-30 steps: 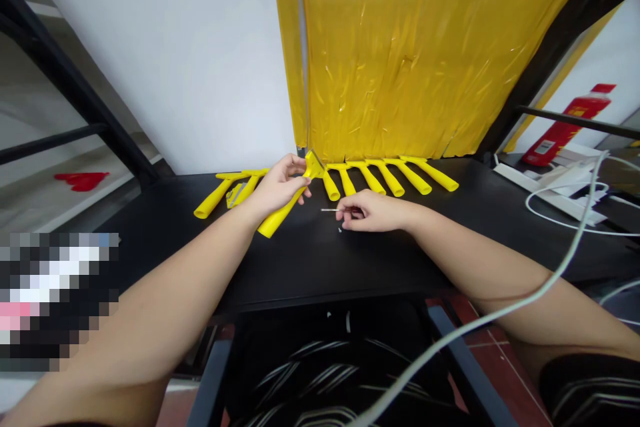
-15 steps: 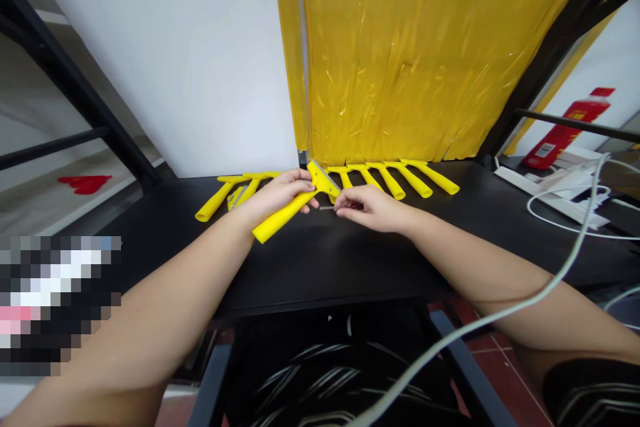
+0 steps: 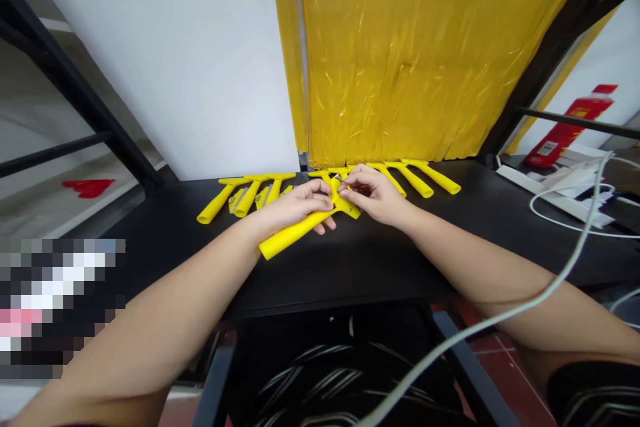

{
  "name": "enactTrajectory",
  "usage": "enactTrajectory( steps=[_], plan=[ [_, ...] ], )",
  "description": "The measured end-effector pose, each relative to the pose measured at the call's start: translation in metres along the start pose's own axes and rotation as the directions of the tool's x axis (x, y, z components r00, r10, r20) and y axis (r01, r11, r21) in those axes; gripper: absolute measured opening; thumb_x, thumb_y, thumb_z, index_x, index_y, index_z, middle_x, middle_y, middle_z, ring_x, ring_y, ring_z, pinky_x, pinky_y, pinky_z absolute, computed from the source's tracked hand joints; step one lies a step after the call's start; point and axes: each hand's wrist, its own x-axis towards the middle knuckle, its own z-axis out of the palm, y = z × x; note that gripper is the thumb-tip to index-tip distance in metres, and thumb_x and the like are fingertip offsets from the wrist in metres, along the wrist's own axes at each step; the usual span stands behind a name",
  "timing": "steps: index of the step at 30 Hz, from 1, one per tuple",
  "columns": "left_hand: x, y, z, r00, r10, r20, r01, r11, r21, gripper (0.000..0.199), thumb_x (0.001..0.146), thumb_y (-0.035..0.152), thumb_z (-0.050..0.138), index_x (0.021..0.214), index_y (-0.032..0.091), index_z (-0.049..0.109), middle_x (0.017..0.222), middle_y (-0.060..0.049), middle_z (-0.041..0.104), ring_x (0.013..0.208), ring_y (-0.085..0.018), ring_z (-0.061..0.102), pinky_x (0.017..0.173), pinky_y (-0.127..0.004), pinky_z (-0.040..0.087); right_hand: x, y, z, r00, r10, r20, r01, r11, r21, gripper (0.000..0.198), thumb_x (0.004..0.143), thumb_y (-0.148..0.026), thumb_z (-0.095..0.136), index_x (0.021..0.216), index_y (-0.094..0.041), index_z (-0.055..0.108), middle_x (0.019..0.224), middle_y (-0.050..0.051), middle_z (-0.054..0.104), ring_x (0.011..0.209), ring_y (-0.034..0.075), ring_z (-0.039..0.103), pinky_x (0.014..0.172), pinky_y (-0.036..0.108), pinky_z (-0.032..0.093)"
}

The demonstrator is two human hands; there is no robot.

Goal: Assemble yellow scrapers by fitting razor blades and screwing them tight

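Note:
My left hand (image 3: 305, 203) is closed around a yellow scraper (image 3: 295, 233) near its head, with the hollow handle slanting down and left over the black table. My right hand (image 3: 373, 193) is pinched at the scraper's head, holding a thin metal rod (image 3: 342, 181) whose tip is at the head; its exact kind is too small to tell. Screws show on the head. Behind my hands, several similar yellow scrapers (image 3: 213, 203) lie in a row along the table's back edge. Small grey-and-yellow pieces (image 3: 263, 195) lie between those at the left. My hands hide the middle of the row.
The black table (image 3: 325, 273) ends at a white panel (image 3: 190, 67) and a yellow plastic curtain (image 3: 400, 67). At the right stands a red bottle (image 3: 570, 125) beside white trays. A white cable (image 3: 500, 313) hangs across my right forearm. Red pieces (image 3: 89, 187) lie on a left shelf.
The scraper's head has turned and shifted slightly right and down. My right hand has moved up, bringing the rod from below the head to its upper part.

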Motion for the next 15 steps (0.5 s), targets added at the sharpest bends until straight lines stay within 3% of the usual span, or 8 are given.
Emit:
enactTrajectory(
  steps=[11, 15],
  plan=[
    [-0.0005, -0.0006, 0.0018, 1.000, -0.023, -0.002, 0.023, 1.000, 0.007, 0.029, 0.089, 0.024, 0.077, 0.106, 0.020, 0.055, 0.083, 0.000, 0.070, 0.072, -0.020, 0.079, 0.057, -0.027, 0.061, -0.0003, -0.0002, -0.0018, 0.999, -0.023, 0.042, 0.021, 0.999, 0.047, 0.010, 0.096, -0.034, 0.070, 0.098, -0.024, 0.071, 0.093, 0.005, 0.059, 0.089, 0.022, 0.059, 0.077, 0.037, 0.051],
    [-0.0023, 0.0003, 0.0027, 1.000, -0.015, 0.010, 0.015, 0.999, 0.038, 0.026, 0.089, 0.023, 0.075, 0.104, 0.021, 0.054, 0.083, 0.001, 0.069, 0.072, -0.020, 0.079, 0.057, -0.027, 0.062, -0.0010, 0.0041, 0.0020, 0.991, 0.112, 0.069, -0.124, 0.972, 0.199, 0.025, 0.092, -0.040, 0.074, 0.101, -0.025, 0.056, 0.093, 0.001, 0.053, 0.076, 0.016, 0.051, 0.068, 0.031, 0.048]
  ],
)
